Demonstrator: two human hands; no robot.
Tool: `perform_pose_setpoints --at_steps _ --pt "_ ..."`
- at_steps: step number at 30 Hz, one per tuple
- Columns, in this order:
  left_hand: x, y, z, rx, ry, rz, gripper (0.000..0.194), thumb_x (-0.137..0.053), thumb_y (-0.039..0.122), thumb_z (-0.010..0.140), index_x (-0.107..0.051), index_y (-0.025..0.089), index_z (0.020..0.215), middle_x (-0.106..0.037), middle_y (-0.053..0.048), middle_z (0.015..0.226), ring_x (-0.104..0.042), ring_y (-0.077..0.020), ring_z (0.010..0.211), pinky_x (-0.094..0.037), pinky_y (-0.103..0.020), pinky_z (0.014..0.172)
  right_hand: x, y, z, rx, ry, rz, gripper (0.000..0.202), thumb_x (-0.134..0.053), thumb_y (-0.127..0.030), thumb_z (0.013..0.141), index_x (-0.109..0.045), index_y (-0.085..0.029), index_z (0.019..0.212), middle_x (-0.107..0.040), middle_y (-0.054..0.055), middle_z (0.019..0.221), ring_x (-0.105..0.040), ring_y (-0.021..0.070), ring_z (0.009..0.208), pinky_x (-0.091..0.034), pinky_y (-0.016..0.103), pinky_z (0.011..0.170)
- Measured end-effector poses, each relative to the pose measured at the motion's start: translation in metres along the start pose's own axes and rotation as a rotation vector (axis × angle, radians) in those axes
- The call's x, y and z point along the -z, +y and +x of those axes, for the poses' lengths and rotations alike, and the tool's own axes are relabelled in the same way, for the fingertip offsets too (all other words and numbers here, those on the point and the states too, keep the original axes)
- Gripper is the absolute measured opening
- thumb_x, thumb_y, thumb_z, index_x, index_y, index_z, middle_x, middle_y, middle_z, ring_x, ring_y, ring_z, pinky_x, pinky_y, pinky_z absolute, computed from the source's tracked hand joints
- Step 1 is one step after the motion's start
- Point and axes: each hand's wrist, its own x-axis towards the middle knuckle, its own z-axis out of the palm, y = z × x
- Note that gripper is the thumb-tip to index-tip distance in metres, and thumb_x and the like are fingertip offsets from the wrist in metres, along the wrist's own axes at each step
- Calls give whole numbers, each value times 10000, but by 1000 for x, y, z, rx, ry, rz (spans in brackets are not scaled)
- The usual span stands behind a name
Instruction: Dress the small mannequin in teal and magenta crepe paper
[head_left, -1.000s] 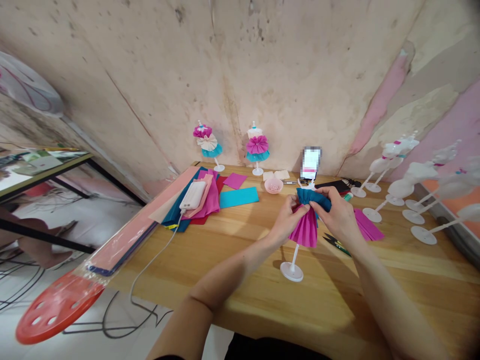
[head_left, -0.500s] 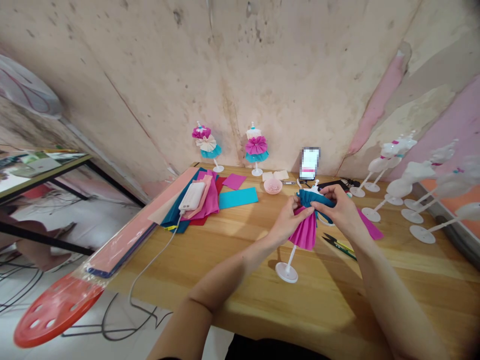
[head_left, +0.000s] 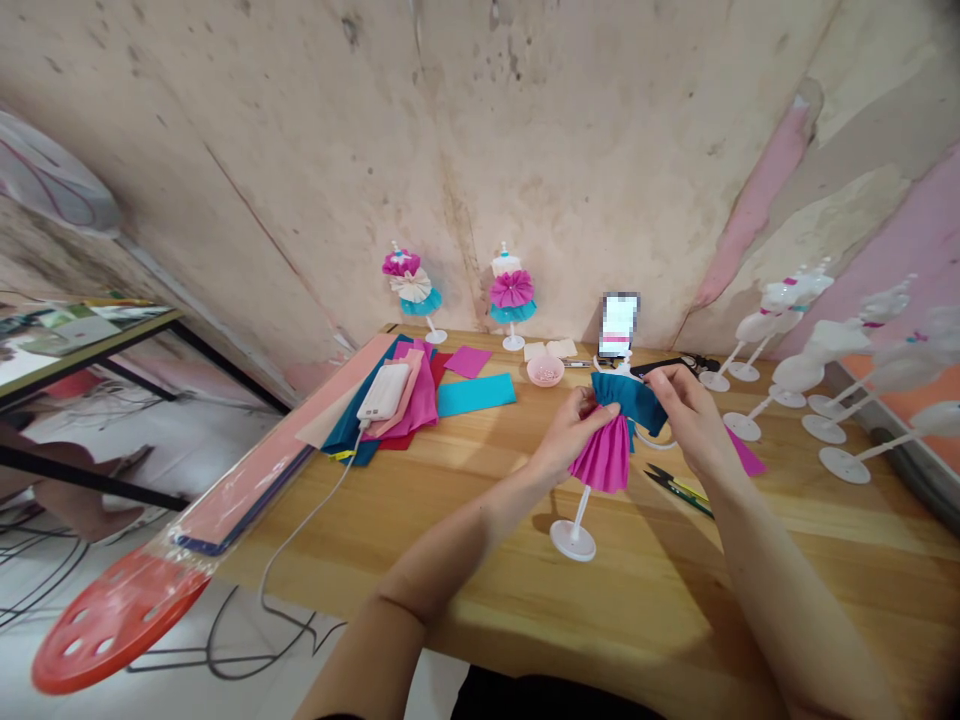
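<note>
In front of me a small white doll mannequin on a round base wears a pleated magenta paper skirt. A dark teal crepe-paper strip runs around its upper body, gathered at the left and flat at the right. My left hand is closed at the waist, pinching the gathered end of the strip against the mannequin. My right hand grips the strip's other end between thumb and fingers, holding it out to the right. Most of the mannequin's torso is hidden behind the paper.
Black-tipped thread snips lie right of the mannequin. Behind stand a pink bowl of small beads, a phone and two dressed mannequins. Several bare mannequins line the right. Paper sheets and a white power bank lie left.
My right hand has shifted slightly right and up, and the teal strip's free part, folded before, is now spread flatter. My left hand keeps its hold at the waist, slightly further left.
</note>
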Motion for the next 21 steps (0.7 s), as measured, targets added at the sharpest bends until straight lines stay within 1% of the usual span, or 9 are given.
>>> perform_pose_setpoints --at_steps 2,4,6,9,11,17,21 --pt "2 0 2 11 17 -38 393 -702 384 792 -569 167 1092 -648 -79 1072 -619 -190 966 -459 -366 929 -1 1 0 -15 -45 37 352 -616 -545 832 -541 -243 999 -619 19 859 -572 176 750 -441 288 605" --pt "4 0 4 8 29 -56 387 -704 371 792 -573 165 1093 -645 -80 1087 -618 -186 975 -457 -360 936 -3 3 0 -15 -93 35 443 -705 -522 761 -526 -240 1051 -636 28 885 -591 187 770 -459 298 615" --pt "4 -1 4 11 35 -48 385 -707 370 790 -574 162 1086 -647 -80 1080 -617 -187 975 -456 -362 936 -4 5 1 6 -106 1 501 -738 -508 727 -518 -236 1085 -649 44 924 -605 200 794 -473 312 625" --pt "5 -3 4 16 42 -24 387 -712 382 784 -574 160 1070 -653 -79 1056 -617 -193 973 -453 -369 935 -4 7 0 30 -95 -54 495 -732 -488 731 -511 -236 1096 -651 63 977 -617 220 836 -488 328 628" --pt "5 -4 4 11 46 -14 388 -711 385 785 -572 161 1071 -654 -82 1065 -617 -195 982 -451 -372 941 -3 6 0 31 -90 -68 463 -717 -475 747 -511 -240 1089 -650 66 974 -618 228 850 -491 334 626" --pt "4 -3 4 22 51 -7 370 -705 378 791 -571 165 1062 -660 -81 1057 -621 -195 971 -461 -366 926 -1 5 0 6 -133 14 426 -714 -474 758 -524 -250 1066 -646 40 922 -606 211 804 -472 315 614" --pt "3 -5 3 15 28 -50 355 -699 357 800 -560 159 1060 -659 -74 1035 -623 -181 949 -462 -350 907 -4 4 0 -8 -122 50 422 -720 -468 755 -532 -244 1058 -641 35 915 -597 198 790 -464 306 618"
